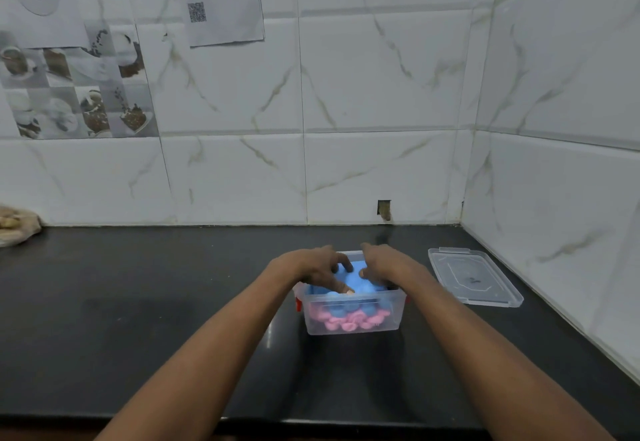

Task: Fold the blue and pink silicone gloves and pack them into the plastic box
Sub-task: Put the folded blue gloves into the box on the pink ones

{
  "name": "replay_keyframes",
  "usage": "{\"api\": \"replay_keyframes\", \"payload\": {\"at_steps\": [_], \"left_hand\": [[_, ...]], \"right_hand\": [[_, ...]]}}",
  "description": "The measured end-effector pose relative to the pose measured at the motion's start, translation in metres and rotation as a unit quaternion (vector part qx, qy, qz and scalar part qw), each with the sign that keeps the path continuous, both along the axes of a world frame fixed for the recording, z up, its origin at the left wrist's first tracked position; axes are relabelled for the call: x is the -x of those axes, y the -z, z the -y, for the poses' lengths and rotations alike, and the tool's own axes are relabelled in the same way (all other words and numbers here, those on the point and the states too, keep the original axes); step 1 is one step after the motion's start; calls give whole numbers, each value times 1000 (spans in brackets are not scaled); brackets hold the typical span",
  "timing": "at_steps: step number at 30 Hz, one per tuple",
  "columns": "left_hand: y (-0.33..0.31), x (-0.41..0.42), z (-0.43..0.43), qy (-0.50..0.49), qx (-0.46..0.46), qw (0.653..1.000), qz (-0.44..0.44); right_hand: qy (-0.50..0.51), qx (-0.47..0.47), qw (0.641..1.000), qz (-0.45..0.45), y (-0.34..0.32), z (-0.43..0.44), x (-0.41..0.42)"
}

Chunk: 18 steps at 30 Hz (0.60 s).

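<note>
A clear plastic box [394, 316] with red side clips stands on the black counter in the middle of the view. A pink silicone glove [346, 322] lies at its bottom, showing through the front wall. On top of it sits a folded blue silicone glove [356, 281]. My left hand [308, 267] and my right hand [388, 264] both rest on the blue glove inside the box, fingers spread and pressing down on it. The far part of the box is hidden behind my hands.
The box's clear lid [474, 276] lies flat on the counter to the right, near the tiled side wall. A beige bundle [15, 226] sits at the far left against the back wall. The counter's front edge runs under my forearms.
</note>
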<state>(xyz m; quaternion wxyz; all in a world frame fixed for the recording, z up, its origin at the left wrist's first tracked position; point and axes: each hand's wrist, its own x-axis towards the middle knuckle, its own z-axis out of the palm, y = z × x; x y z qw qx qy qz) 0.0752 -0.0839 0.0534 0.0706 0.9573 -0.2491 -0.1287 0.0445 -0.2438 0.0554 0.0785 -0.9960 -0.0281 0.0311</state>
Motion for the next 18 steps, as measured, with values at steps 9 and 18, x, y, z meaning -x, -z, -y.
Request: {"api": "replay_keyframes", "payload": {"at_steps": [9, 18], "left_hand": [[5, -3, -8, 31, 37, 998, 34], [3, -1, -18, 25, -48, 994, 97]], "right_hand": [[-108, -3, 994, -16, -21, 17, 0], [-118, 113, 983, -88, -9, 12, -11]]}}
